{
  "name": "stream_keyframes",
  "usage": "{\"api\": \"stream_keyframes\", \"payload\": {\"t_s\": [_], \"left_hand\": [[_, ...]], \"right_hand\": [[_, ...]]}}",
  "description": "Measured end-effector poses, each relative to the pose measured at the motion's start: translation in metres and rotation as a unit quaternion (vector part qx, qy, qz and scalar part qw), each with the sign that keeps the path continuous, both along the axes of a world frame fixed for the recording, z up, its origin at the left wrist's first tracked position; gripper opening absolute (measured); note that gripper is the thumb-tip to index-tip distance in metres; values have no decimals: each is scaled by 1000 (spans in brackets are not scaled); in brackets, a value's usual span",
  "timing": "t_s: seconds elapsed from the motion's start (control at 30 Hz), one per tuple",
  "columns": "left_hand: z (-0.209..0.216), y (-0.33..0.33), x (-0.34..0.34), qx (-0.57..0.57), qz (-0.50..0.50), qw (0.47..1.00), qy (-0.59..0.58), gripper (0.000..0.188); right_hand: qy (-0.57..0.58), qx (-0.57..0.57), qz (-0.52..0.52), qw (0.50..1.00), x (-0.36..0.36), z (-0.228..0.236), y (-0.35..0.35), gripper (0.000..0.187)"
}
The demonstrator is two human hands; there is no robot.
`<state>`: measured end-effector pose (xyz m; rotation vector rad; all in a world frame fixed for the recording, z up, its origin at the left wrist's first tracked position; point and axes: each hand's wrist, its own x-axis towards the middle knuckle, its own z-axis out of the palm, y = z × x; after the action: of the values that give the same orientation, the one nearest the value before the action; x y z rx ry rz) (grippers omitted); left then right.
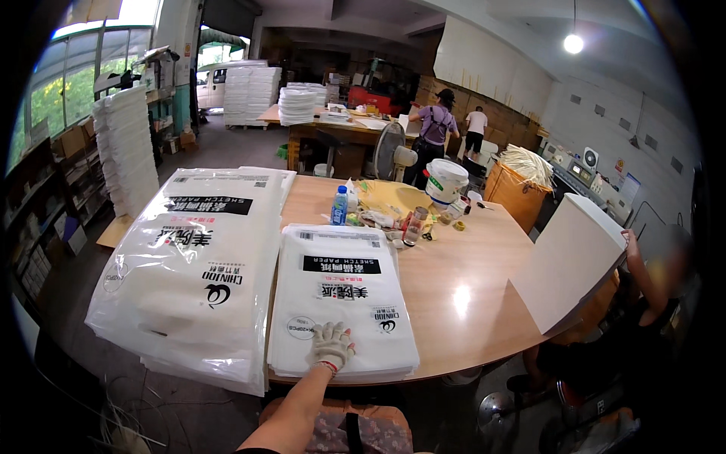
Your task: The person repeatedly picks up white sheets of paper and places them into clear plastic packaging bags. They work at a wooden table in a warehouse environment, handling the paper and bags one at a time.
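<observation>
My left hand (333, 346), in a pale knit glove with some bare fingertips, lies on the near part of a stack of white paper packs (348, 280). Its fingers are spread and hold nothing. The top pack has a clear wrapper with black and red print. Left of it, a larger stack of plastic-wrapped paper packs (189, 265) reaches past the table's left edge. Out of view is my right hand.
On the table (469, 265) stand a blue-labelled bottle (339, 206), a glass jar (414, 225) and a white bucket (446, 181). A seated person at right holds up a large white sheet (571, 257). A fan (392, 151) and two people are farther back.
</observation>
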<state>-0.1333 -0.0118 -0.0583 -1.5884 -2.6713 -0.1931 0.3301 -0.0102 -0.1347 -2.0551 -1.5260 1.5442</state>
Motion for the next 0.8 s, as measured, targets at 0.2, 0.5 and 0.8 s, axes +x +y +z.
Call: {"api": "stream_keyframes", "payload": {"t_s": [0.2, 0.5, 0.8], "left_hand": [[3, 0, 1, 3, 1, 1000, -4, 55], [4, -3, 5, 13, -10, 999, 34, 53], [-12, -3, 2, 55, -13, 997, 43, 52]], "right_hand": [[9, -54, -67, 996, 12, -5, -14, 38], [51, 236, 254, 937, -105, 3, 49, 52], [45, 326, 399, 856, -155, 27, -14, 38]]}}
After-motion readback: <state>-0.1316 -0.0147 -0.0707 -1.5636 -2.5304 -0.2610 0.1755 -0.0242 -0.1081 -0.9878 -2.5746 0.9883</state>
